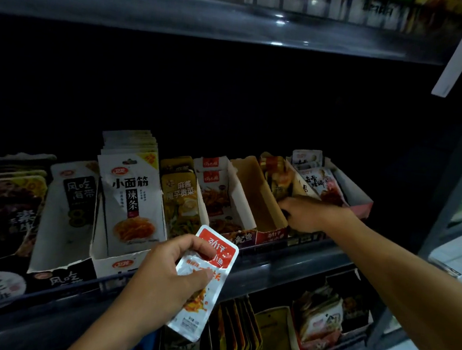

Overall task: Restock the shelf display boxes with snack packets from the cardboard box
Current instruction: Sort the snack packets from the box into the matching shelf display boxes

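My left hand [169, 271] grips a red and silver snack packet [202, 291] in front of the shelf edge, below the display boxes. My right hand [309, 214] reaches to the shelf and its curled fingers hold the right wall of an empty brown display box [255, 200] with a red front. The box stands between a box of red-topped packets [216, 196] and a box of orange packets [276, 176]. The cardboard supply box is out of view.
The shelf row holds more display boxes: dark packets [7, 202] at far left, white packets [74, 204], tall white packets [132, 193], yellow packets [179, 198], pale packets [320, 181] at far right. A lower shelf [279, 331] holds more boxes. A dark shelf [213, 10] hangs overhead.
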Motion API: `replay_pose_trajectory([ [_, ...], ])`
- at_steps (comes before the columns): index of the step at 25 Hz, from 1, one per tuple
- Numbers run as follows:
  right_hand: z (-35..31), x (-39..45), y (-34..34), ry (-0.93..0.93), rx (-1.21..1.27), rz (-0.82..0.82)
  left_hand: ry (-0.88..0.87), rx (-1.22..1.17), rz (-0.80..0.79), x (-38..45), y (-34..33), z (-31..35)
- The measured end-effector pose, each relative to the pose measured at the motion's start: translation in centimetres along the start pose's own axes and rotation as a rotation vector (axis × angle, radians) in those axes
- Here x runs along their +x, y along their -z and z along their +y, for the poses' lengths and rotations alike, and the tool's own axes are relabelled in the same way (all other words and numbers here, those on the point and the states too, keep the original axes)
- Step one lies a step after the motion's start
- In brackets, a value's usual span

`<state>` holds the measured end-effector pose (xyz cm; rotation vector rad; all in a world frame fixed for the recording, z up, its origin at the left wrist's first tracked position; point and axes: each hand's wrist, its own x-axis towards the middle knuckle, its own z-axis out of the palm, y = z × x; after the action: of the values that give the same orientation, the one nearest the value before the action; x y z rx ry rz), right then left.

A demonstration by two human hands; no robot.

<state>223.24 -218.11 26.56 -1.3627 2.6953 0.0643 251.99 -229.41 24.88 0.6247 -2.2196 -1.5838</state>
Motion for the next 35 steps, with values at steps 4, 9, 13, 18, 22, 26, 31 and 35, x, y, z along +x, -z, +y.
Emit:
replay_pose_trajectory([
  [4,0.0,-0.4,0.0,-0.085,0.120,-0.117,0.014,0.004,0.000,0.0,-0.3,-0.3],
  [9,-0.8,-0.9,0.1,-0.169,0.245,-0.019,0.030,-0.012,0.012,-0.1,-0.4,-0.6],
  [13,-0.9,-1.0,0.1,-0.219,0.374,-0.002,0.033,-0.014,0.017,-0.3,-0.3,-0.7],
  [18,-0.9,-0.9,-0.2,-0.205,0.323,0.038,0.039,-0.011,0.012,-0.6,-0.2,-0.6],
  [22,-0.3,-1.1,-0.6,-0.182,0.310,0.103,0.056,-0.081,0.005,-1.0,0.1,-0.4],
  [26,-0.4,-3.4,-1.3,-0.166,0.293,0.162,0.074,-0.215,0.037,-2.2,0.3,0.1],
  [31,-6.5,-9.4,-1.0,-0.052,0.628,0.610,0.015,-0.364,0.112,-4.7,1.9,0.1],
  [35,-16.1,-14.5,-2.2,0.127,1.378,-0.022,-0.012,-0.360,0.168,-6.6,3.2,0.0],
])
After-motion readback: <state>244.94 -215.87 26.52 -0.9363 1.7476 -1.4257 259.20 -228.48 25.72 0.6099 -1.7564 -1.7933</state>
